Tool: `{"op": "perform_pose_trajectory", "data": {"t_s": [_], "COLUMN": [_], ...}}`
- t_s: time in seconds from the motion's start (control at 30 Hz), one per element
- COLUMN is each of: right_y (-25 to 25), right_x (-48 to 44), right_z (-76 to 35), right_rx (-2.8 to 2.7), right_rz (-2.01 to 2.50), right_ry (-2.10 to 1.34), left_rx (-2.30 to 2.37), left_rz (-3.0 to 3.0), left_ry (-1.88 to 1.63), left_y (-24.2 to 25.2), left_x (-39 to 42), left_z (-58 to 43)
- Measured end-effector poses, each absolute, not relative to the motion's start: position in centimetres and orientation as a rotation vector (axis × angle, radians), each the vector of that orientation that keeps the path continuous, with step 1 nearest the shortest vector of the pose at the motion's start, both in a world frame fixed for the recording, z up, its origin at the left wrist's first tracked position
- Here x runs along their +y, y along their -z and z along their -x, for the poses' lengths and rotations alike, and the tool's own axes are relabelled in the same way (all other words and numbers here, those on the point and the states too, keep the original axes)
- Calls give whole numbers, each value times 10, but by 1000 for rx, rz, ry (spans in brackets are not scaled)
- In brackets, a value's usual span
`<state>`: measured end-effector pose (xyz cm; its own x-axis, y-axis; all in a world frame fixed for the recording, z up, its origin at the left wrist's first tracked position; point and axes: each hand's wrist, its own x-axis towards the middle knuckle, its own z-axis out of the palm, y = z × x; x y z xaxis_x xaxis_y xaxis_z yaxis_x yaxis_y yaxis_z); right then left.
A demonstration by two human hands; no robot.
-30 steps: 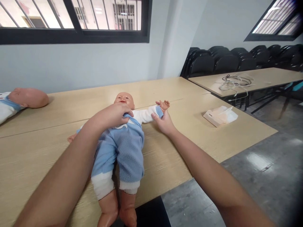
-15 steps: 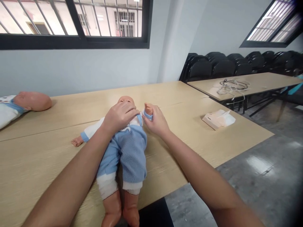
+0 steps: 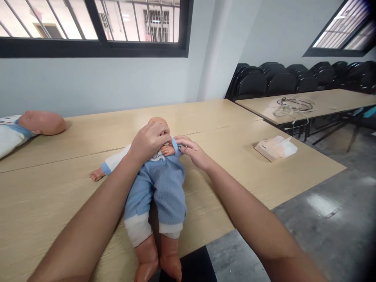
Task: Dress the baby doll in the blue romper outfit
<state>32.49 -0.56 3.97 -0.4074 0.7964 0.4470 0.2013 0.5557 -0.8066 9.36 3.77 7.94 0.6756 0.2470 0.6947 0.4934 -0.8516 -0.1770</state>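
A baby doll [image 3: 169, 184] in a white top and blue fleece trousers lies face up on the table, feet towards me. My left hand [image 3: 149, 141] rests over its upper chest with the fingers bent and closed on the clothing near the neck, hiding most of the face. The doll's arm on the right is folded across the chest, its small hand [image 3: 168, 150] poking out of a blue cuff [image 3: 176, 145]. At that sleeve my right hand [image 3: 194, 152] has its fingers closed around the arm. The doll's other arm [image 3: 100, 172] stretches out to the left.
A second doll [image 3: 44, 122] lies at the far left of the wooden table [image 3: 223, 188]. Towards the right edge sits an open tissue box [image 3: 274, 149]. Tangled cables [image 3: 293, 105] lie on another table, with stacked black chairs [image 3: 252, 84] behind it.
My right hand has moved the doll's arm from upright at the side to folded across the chest. My left hand stays over the upper chest, its fingers more bent.
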Motion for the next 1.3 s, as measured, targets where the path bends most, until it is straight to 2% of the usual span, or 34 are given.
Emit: {"op": "perform_pose_trajectory", "data": {"t_s": [0.13, 0.23, 0.53, 0.73, 0.93, 1.07, 1.3], "right_y": [-36, -31, -41, -47, -26, -14, -16], "right_x": [-8, -6, -13, -10, 9, 17, 12], "right_z": [-316, -312, -312, -336, -356, -357, -362], "right_rx": [-1534, -1358, -1249, -1443, -1385, -1250, -1192], "right_rz": [834, 824, 721, 755, 931, 923, 737], "right_ry": [-1188, -1309, -1406, -1444, -1416, -1532, -1741], "left_rx": [-632, -659, -800, -698, -667, -651, -648], "left_rz": [2714, 2880, 2966, 2984, 2897, 2831, 3044], "left_ry": [824, 674, 538, 607, 736, 685, 545], "left_y": [-86, -97, -98, -92, -90, -88, -102], "left_x": [38, 30, 21, 31, 22, 17, 10], "left_z": [-93, -92, -103, -89, -90, -95, -100]}}
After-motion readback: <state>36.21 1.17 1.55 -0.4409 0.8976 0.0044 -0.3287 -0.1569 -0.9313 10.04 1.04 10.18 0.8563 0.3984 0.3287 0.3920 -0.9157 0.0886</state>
